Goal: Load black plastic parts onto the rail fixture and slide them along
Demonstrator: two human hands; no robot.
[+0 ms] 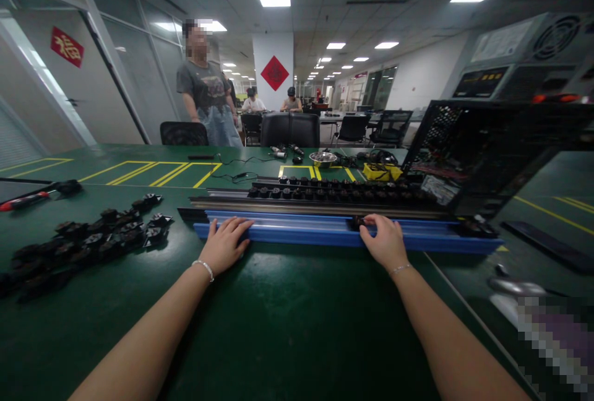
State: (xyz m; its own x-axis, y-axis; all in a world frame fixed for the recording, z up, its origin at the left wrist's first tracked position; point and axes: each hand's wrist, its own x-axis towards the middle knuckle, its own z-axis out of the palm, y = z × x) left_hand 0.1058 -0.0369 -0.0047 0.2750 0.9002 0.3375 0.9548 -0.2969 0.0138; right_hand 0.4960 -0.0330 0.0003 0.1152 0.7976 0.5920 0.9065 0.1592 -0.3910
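Observation:
A long blue channel rail point(297, 234) lies across the green table in front of me. My left hand point(227, 241) grips its left part, fingers over the top and thumb at the front side. Further right, my right hand point(384, 241) has its fingers closed on a small black roller-like part point(356, 223) sitting in the channel; the fingers partly cover it. Another black part point(477, 226) sits at the rail's right end. Behind the blue rail lie dark rails point(315, 204), with rows of similar black parts point(320, 193) along them.
Loose black parts point(111, 234) are spread at the left, near a red-handled tool point(28, 201). A metal bowl point(323, 158), cables and a yellow object point(381, 171) stand at the back. An open computer case point(501, 153) rises at the right. A person point(206, 88) stands beyond the table.

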